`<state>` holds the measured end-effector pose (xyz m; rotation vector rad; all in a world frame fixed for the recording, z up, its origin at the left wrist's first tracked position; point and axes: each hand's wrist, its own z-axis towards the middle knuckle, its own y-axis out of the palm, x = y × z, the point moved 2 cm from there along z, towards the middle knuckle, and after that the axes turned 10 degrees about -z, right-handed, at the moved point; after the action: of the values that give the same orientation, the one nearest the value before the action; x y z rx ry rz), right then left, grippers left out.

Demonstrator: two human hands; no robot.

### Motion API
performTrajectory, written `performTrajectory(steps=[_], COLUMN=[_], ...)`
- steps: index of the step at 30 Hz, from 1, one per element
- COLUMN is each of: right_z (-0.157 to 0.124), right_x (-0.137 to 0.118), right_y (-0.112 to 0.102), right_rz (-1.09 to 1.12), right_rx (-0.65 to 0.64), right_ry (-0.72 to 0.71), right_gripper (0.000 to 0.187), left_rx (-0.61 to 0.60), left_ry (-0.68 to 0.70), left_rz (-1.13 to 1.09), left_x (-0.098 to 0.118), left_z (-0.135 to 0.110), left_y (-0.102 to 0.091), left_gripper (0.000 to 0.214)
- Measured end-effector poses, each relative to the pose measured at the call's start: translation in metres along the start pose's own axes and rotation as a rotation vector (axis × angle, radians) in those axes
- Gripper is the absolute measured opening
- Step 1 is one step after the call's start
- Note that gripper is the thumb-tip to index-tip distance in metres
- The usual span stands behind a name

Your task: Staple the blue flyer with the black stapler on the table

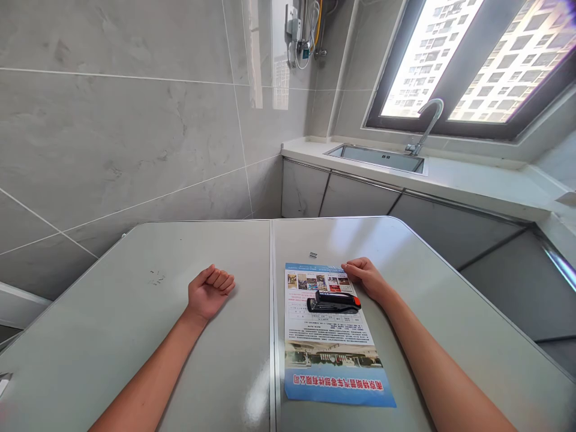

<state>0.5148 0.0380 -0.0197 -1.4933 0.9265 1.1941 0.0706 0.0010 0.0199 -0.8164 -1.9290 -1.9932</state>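
My left hand [210,291] is closed in a fist on the left half of the table, with nothing showing in it. My right hand [364,278] lies at the upper right corner of a printed flyer [324,333]. Its thumb and fingers come together at the paper's edge; whether they pinch anything is too small to tell. A black stapler with a red end [333,302] rests across the flyer, just below and left of that hand. Two short silver strips of staples [313,255] lie beyond the flyer's top edge.
The pale table [238,360] has a seam down its middle. Behind it runs a counter [477,171] with a sink [382,157] and a tall faucet [425,126] under a window. A grey tiled wall [135,120] stands at the left. Something small [4,383] sits at the table's left edge.
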Motion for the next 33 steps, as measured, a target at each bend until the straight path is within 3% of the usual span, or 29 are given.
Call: performTrajectory(steps=[7, 13, 15, 19, 23, 27, 30, 33], right_z=[-0.012, -0.027, -0.029, -0.029, -0.029, -0.031, -0.033, -0.037], right_x=[-0.019, -0.056, -0.061, -0.063, -0.067, -0.074, -0.076, -0.075], right_y=[-0.005, 0.012, 0.024, 0.047, 0.068, 0.084, 0.097, 0.112], right_rz=[-0.14, -0.418, -0.536, -0.577, -0.524, -0.525, -0.545, -0.565], right_rx=[-0.146, -0.561, -0.628, -0.66, -0.714, -0.704, -0.685, -0.648], right_ry=[-0.063, -0.292, -0.34, -0.482, -0.574, -0.622, -0.625, -0.619], right_gripper=[0.064, 0.062, 0.055, 0.04, 0.034, 0.029, 0.028, 0.03], left_rx=[0.027, 0.015, -0.007, -0.03, -0.036, -0.185, -0.216, -0.198], left_ry=[0.014, 0.041, 0.061, 0.092, 0.157, 0.198, 0.181, 0.174], left_rz=[0.042, 0.176, 0.252, 0.529, 1.05, 1.504, 1.631, 1.602], left_x=[0.0, -0.004, -0.006, -0.013, -0.025, -0.039, -0.045, -0.044], left_z=[0.001, 0.0, -0.001, 0.0, 0.002, 0.0, -0.001, 0.0], left_y=[-0.002, -0.001, 0.001, 0.008, 0.016, 0.02, 0.016, 0.013], left_gripper=[0.063, 0.062, 0.062, 0.058, 0.039, 0.026, 0.023, 0.021])
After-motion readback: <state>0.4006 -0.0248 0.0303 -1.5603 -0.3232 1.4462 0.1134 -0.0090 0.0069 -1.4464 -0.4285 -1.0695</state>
